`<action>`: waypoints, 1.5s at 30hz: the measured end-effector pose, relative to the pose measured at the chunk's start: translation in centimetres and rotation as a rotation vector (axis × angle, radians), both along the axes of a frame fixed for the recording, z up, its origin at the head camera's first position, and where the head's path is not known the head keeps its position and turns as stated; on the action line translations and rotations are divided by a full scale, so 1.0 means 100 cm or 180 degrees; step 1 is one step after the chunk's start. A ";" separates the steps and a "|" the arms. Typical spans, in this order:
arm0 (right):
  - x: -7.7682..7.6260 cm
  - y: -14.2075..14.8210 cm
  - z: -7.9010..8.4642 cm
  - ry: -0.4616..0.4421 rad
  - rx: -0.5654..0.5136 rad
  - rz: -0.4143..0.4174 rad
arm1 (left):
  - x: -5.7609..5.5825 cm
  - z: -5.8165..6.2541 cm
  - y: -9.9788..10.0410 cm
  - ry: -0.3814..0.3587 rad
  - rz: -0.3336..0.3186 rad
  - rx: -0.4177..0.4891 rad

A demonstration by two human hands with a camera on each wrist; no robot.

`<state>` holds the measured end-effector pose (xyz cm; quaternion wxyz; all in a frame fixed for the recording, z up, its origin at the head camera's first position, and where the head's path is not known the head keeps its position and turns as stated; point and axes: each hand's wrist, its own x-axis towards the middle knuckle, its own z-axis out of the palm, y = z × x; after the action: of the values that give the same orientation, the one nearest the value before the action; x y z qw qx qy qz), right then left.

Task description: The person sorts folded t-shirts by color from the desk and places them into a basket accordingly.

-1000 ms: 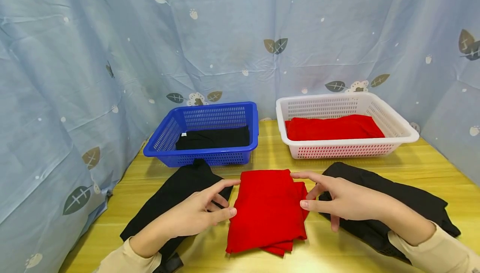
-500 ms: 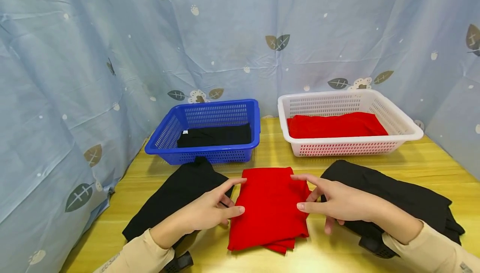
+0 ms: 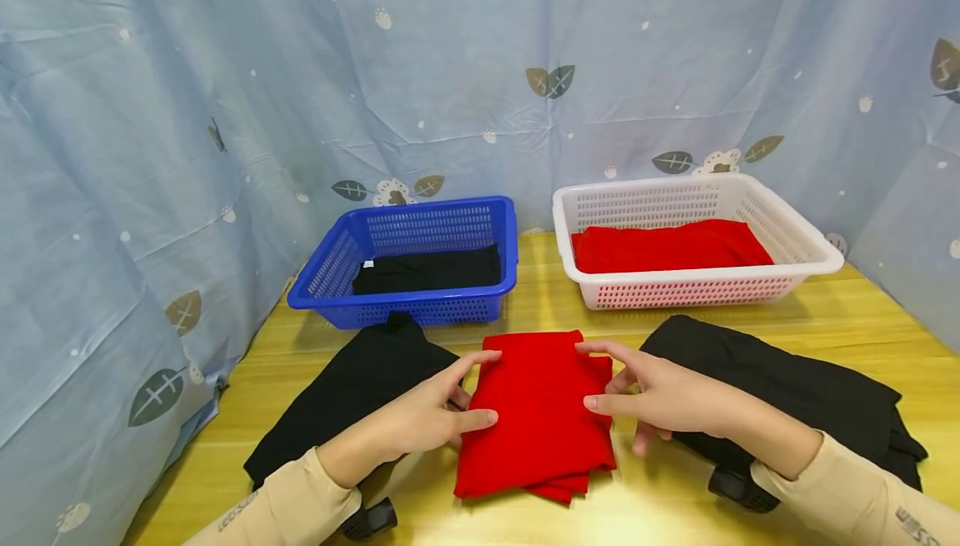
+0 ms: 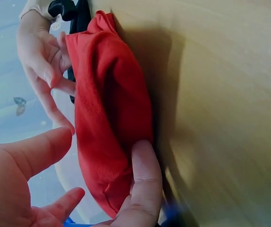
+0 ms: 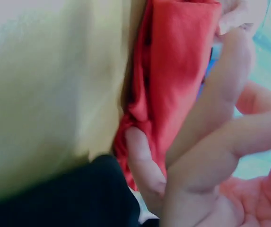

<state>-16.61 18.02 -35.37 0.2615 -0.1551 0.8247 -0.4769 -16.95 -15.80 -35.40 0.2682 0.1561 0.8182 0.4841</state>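
Note:
A folded red garment (image 3: 536, 413) lies on the wooden table, its layers uneven along the near edge. At its left side is my left hand (image 3: 420, 417), thumb and index finger spread over the top face. One finger (image 4: 147, 179) of that hand touches the garment's side in the left wrist view. My right hand (image 3: 675, 392) is at the opposite side, thumb and index finger extended over the edge. A lower fingertip (image 5: 139, 144) meets the red folds in the right wrist view. Neither hand curls round the cloth.
Black garments lie left (image 3: 360, 392) and right (image 3: 780, 388), partly under my forearms. Behind stand a blue basket (image 3: 420, 301) holding folded black cloth (image 3: 431, 271) and a white basket (image 3: 697, 277) holding folded red cloth (image 3: 667, 247). A blue patterned curtain (image 3: 465, 96) surrounds the table.
My left hand has moved right, its thumb and index finger now over the red garment's edge. My right hand has shifted slightly left, closer over the garment. The garment's right-side layers lie neater.

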 end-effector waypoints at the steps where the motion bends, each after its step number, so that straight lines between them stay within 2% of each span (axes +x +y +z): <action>1: -0.001 -0.002 -0.001 -0.0036 -0.0048 -0.0024 | 0.000 0.000 0.001 -0.0004 -0.0014 -0.0001; 5: -0.005 -0.007 -0.008 -0.0154 -0.0136 -0.0095 | -0.002 -0.002 0.004 0.0073 -0.0072 -0.0104; 10: -0.008 -0.015 -0.014 -0.0284 -0.0209 -0.0030 | -0.003 -0.004 0.006 0.0087 -0.0108 -0.0174; 16: -0.012 -0.023 -0.015 -0.0150 -0.0196 0.0051 | -0.006 -0.004 0.011 -0.0080 -0.0189 0.0008; 24: -0.013 -0.027 -0.016 -0.0060 -0.0301 0.0025 | -0.007 -0.006 0.014 -0.0376 -0.0141 0.0269; 28: -0.011 -0.027 -0.016 -0.0059 -0.0336 -0.0009 | -0.007 -0.009 0.013 -0.0442 -0.0075 0.0365; 31: -0.010 -0.026 -0.014 -0.0068 -0.0370 -0.0021 | -0.006 -0.009 0.012 -0.0407 -0.0036 0.0397; 37: -0.010 -0.023 -0.009 -0.0043 -0.0507 -0.0052 | -0.007 -0.001 0.012 -0.0302 0.0022 0.0488; 45: -0.011 -0.016 0.011 0.0073 -0.0478 -0.0157 | -0.010 0.019 0.016 -0.0154 0.0046 0.0503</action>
<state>-17.72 16.41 -34.24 0.2278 -0.1593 0.7931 -0.5419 -17.94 -14.22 -33.46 0.2714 0.1591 0.7718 0.5526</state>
